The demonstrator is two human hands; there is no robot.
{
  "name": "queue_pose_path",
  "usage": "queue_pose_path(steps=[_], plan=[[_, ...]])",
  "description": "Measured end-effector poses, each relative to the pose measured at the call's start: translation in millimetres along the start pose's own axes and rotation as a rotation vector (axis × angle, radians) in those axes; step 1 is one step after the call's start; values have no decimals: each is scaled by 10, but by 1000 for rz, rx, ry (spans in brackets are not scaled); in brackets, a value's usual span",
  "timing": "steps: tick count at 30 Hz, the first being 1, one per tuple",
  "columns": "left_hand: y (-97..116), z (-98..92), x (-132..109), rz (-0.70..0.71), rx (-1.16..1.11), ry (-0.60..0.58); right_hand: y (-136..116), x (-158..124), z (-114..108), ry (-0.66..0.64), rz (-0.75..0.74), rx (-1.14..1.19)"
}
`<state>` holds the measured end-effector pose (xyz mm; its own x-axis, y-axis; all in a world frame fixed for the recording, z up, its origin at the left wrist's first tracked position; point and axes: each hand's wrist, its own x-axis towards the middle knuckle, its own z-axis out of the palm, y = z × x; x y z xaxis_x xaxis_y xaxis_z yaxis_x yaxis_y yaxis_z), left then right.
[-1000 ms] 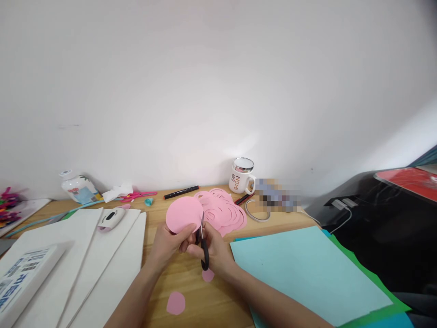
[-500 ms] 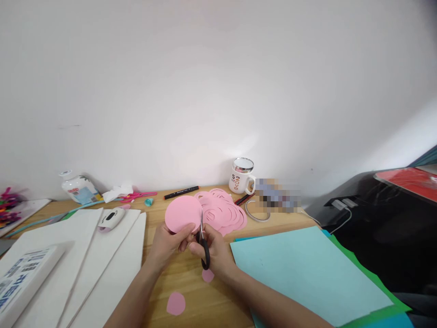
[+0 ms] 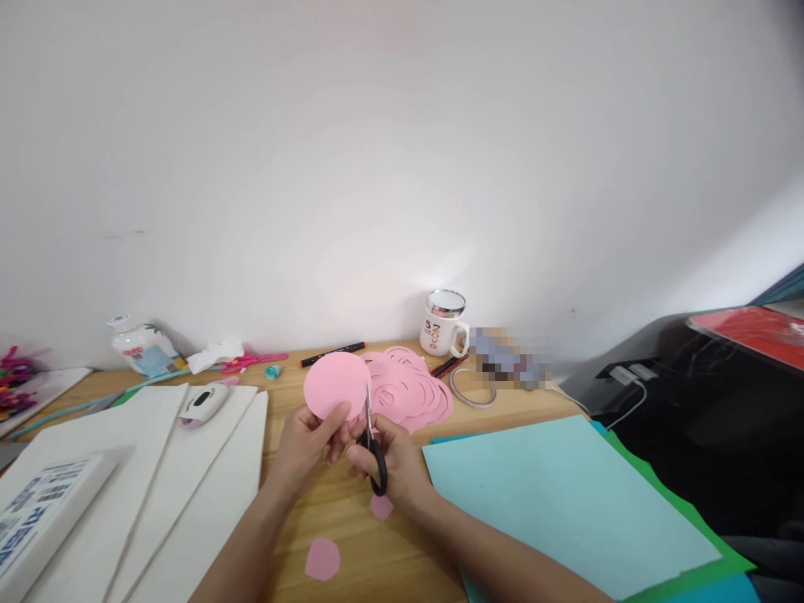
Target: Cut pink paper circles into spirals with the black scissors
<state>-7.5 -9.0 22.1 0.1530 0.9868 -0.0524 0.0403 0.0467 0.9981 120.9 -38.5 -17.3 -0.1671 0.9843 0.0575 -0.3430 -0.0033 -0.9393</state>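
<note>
Between thumb and fingers, my left hand (image 3: 316,437) pinches the lower edge of a round pink paper disc (image 3: 336,383). My right hand (image 3: 390,456) is closed round the black handles of a pair of scissors (image 3: 378,465). Its blades point up and lie at the disc's right edge; whether they have paper between them I cannot tell. Behind the hands lies a pile of pink paper pieces (image 3: 411,389) with curved slits. Two small pink scraps, a rounded one (image 3: 322,559) and another (image 3: 381,507), rest on the wooden table nearer to me.
Sheets of light blue paper (image 3: 559,502) lie at the right, over green ones. White sheets (image 3: 144,469) with a white box (image 3: 47,519) cover the left. Along the wall stand a mug (image 3: 442,327), a black marker (image 3: 332,354), pink scissors (image 3: 255,363) and a white bottle (image 3: 143,347).
The pink disc has shifted up slightly in my left hand, and its left thumb sits a little higher. The scissors have barely moved.
</note>
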Motion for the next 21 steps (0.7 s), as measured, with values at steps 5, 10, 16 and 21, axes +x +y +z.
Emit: queue_pose_path(steps=[5,10,16,21], plan=[[-3,7,-7,-44,48,51,4,-20,24,-18,-23,-47],[-59,-20,3,-33,76,2,21,-3,11,-40,-108,2],[-31,-24,-9,-22,60,-4,33,15,-4,-18,-132,21],[-11,-28,-17,-15,74,-1,-18,5,15,-12,-127,-16]])
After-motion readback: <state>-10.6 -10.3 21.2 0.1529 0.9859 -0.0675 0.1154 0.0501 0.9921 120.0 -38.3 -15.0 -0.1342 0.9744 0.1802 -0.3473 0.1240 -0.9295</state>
